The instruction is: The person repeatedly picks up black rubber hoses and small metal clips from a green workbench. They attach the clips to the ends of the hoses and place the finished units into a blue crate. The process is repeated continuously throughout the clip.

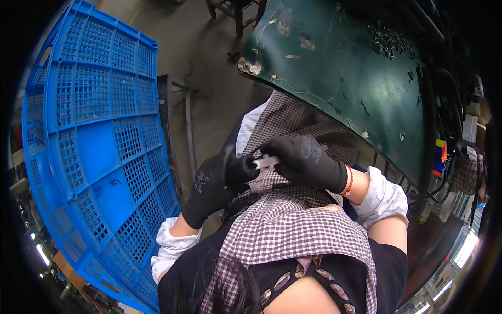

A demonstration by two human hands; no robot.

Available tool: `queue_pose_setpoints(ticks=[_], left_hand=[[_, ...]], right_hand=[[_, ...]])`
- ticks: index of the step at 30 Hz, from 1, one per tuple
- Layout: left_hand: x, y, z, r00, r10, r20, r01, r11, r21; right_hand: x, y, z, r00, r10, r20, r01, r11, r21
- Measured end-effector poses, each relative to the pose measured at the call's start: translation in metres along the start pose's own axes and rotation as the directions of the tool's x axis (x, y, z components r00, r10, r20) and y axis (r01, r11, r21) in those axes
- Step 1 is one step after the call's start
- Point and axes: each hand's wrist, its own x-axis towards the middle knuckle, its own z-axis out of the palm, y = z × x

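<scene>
Just off the near edge of the green desk (pixel 340 63), the black-gloved right hand (pixel 308 159) is pinching a small pale piece (pixel 267 161), its fingers narrowing around the right end. The left hand (pixel 217 178), farther from the desk, is curling its fingers against the other end; whether they are gripping, one cannot tell. Since the piece is hanging over the checked apron (pixel 298 230) and not the desk, a slip would likely be sending it onto the cloth or the floor (pixel 191 57). Gloves dulling touch, or the hands pulling unevenly, could be causing that. The fingers are also covering much of it, so a flaw could be going unnoticed.
</scene>
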Motion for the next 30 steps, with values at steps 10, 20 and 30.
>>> queue_pose_setpoints(ticks=[10,20,30], left_hand=[[-0.019,0.002,0.035,0.989,-0.074,-0.127,0.072,0.997,-0.025],[-0.069,0.008,-0.132,0.911,-0.054,-0.408,-0.001,0.991,-0.133],[-0.124,-0.056,-0.283,0.965,0.209,-0.155,-0.255,0.635,-0.729]], right_hand=[[0.016,-0.047,0.019,0.978,0.124,0.167,-0.106,0.988,-0.114],[0.043,-0.042,-0.007,0.983,-0.098,-0.156,0.094,0.995,-0.036],[0.037,0.017,-0.028,0.900,0.252,-0.355,-0.334,0.922,-0.193]])
